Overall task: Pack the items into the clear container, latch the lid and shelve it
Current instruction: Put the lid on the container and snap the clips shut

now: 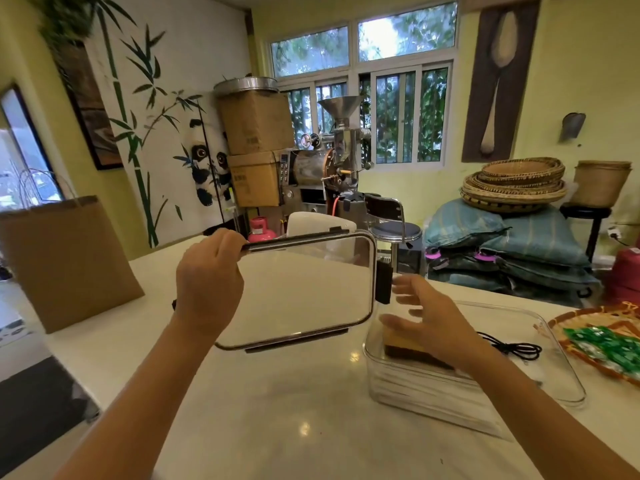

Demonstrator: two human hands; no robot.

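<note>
My left hand grips the left edge of the clear lid, which is held up on edge above the white table; a dark latch hangs on its right side. My right hand is open with fingers spread, just right of the lid and above the clear container. A brown and tan block lies in the container's left end, partly behind my hand. A coiled black cable lies in the container's far part.
A woven tray with green-wrapped sweets sits at the table's right edge. A brown paper bag stands at the far left. Behind the table are a chair, a roaster machine, stacked boxes and sacks.
</note>
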